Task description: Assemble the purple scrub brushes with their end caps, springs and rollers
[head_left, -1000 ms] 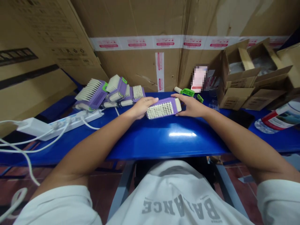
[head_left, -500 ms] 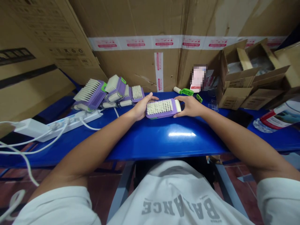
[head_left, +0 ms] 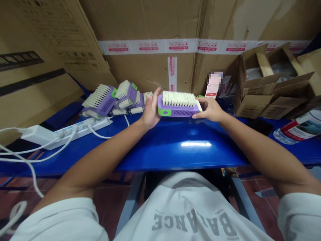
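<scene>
A purple brush head with rows of cream bristles and green trim is held above the blue tabletop, bristles up, its vented long side towards me. My right hand pinches its right end, where a cream end piece shows, thumb on the near side. My left hand supports the left end, palm against it and fingers pointing up; its far fingers are partly hidden. To the left lie several similar purple brushes, among them a large one and another resting at a tilt. Behind my right hand a bit of a green part shows.
A white power strip with cords runs along the left of the blue table. Open cardboard boxes, a dark flat object and a water bottle are on the right. Behind, a phone leans against a large taped carton.
The brush has been raised and tipped, so its vented side now faces me instead of the bristle tops. Both hands moved up with it, and the left fingers straightened.
</scene>
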{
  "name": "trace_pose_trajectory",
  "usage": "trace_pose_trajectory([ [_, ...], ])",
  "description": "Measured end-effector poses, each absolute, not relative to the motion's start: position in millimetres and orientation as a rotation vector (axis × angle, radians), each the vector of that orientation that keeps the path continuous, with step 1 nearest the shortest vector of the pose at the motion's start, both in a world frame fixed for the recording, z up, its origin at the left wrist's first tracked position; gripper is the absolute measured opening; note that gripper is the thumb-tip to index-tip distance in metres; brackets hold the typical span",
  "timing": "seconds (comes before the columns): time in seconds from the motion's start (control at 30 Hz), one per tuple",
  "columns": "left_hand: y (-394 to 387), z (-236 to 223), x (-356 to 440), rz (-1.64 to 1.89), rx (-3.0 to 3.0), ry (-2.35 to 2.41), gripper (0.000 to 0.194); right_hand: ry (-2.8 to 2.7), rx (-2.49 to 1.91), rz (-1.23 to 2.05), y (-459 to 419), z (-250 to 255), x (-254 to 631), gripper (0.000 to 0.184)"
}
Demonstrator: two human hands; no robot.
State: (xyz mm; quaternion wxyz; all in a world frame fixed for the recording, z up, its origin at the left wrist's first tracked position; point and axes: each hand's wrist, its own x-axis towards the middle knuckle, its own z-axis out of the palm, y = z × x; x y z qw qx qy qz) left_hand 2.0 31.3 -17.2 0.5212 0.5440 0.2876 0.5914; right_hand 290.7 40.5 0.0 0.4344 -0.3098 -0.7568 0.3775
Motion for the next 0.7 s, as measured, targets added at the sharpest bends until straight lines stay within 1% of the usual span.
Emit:
trace_pose_trajectory([
  [0.13, 42, -10, -6, 1.592, 1.246, 0.745, 0.106, -1.831, -0.81, 0.936, 34, 1, 284, 0.063],
  [0.27, 46, -8, -12, 1.491, 1.348, 0.75, 0.114, -1.862, -0.842, 0.945, 30, 1, 280, 0.06],
  [0.4, 47, -10, -14, 1.521, 1.441, 0.746, 0.116, -1.803, -0.874, 0.896, 34, 3, 283, 0.064],
  [0.5, 44, -15, -12, 1.357, 1.728, 0.746, 0.112, -1.828, -0.89, 0.898, 35, 5, 286, 0.068],
  [0.53, 42, -16, -11, 1.266, 1.854, 0.758, 0.114, -1.853, -0.89, 0.894, 34, 6, 286, 0.068],
  [0.6, 38, -17, -11, 1.18, 2.061, 0.872, 0.125, -1.909, -0.883, 0.868, 31, 7, 286, 0.07],
  [0.63, 35, -17, -12, 1.145, 2.141, 0.956, 0.125, -1.938, -0.882, 0.849, 30, 7, 286, 0.071],
  [0.7, 28, -16, -13, 1.082, 2.23, 1.114, 0.114, -1.987, -0.888, 0.846, 30, 5, 284, 0.073],
])
